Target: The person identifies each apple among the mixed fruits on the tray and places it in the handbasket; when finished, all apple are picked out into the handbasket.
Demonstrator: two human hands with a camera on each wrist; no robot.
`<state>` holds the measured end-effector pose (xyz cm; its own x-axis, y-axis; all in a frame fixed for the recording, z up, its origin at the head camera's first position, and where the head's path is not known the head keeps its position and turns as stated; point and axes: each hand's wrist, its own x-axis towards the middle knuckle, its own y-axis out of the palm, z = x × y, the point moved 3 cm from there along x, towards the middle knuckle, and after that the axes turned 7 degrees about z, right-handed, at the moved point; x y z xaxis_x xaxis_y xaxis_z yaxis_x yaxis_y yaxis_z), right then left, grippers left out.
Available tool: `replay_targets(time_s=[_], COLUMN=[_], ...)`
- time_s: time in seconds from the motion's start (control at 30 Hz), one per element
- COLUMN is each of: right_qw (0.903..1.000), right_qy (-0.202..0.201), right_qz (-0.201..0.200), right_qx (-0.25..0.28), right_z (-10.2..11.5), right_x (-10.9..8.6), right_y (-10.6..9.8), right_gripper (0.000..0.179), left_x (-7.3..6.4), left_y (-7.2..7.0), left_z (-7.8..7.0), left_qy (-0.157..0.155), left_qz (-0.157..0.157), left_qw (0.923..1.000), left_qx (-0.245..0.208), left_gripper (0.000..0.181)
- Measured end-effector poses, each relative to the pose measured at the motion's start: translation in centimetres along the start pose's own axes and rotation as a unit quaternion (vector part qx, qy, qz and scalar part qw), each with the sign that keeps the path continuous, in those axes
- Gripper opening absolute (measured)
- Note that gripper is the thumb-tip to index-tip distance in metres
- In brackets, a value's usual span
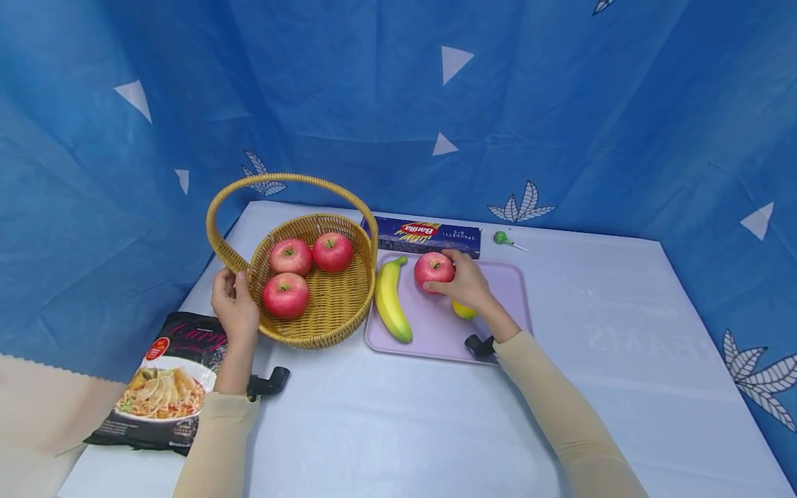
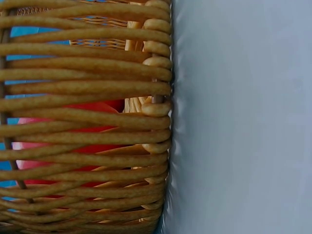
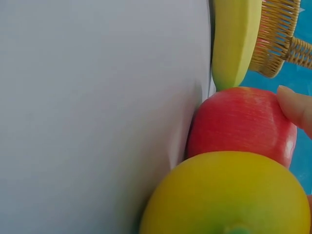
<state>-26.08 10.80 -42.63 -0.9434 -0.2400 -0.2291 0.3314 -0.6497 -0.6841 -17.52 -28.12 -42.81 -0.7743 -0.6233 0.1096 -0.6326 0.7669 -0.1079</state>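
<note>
My left hand (image 1: 238,304) holds the rim of a wicker basket (image 1: 336,330) at its left side, by the foot of the arched handle. Three red apples lie in the basket, one of them the front apple (image 1: 286,296). In the left wrist view the woven wall (image 2: 87,131) fills the left half, with red showing through its gaps. My right hand (image 1: 467,282) grips another red apple (image 1: 431,270) over the lilac tray (image 1: 429,339), thumb and fingers on opposite sides. A yellow lemon-like fruit (image 3: 229,190) sits close to that apple, partly hidden by my wrist in the head view.
A banana (image 1: 392,299) lies on the tray's left side, beside the basket. Behind the tray is a blue spaghetti box (image 1: 429,236), with a green lollipop (image 1: 501,238) to its right. A black noodle packet (image 1: 163,387) lies at left. Blue curtain (image 1: 398,104) closes the back.
</note>
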Motion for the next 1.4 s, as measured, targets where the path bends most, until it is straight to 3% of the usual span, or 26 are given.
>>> replay_targets(time_s=[0.33,0.53,0.73,1.1,1.4], right_qw=[0.9996,0.9990,0.9982,0.9902,0.9821], right_qy=[0.000,-0.014,-0.031,-0.089,-0.148], right_qz=[-0.014,-0.026,-0.050,-0.104,-0.108], right_qx=[-0.024,-0.035,-0.013,0.029,0.044], right_z=[0.3,0.5,1.0,2.0,4.1], right_x=[-0.2,-0.4,-0.8,-2.7,-4.9], right_y=[0.0,-0.2,-0.7,-1.7,-2.0], right_gripper=[0.084,0.083,0.082,0.079,0.078], left_x=[-0.1,-0.2,-0.3,-0.1,-0.1], left_y=[0.0,0.1,0.1,0.0,0.0], left_z=[0.1,-0.1,-0.2,-0.1,-0.2], left_qy=[-0.005,0.008,0.012,0.008,0.018], left_qz=[0.002,0.002,0.004,0.005,0.002], left_qw=[1.0000,1.0000,0.9999,1.0000,0.9998], left_qx=[-0.002,-0.002,0.002,0.003,0.000], left_gripper=[0.035,0.035,0.035,0.035,0.034])
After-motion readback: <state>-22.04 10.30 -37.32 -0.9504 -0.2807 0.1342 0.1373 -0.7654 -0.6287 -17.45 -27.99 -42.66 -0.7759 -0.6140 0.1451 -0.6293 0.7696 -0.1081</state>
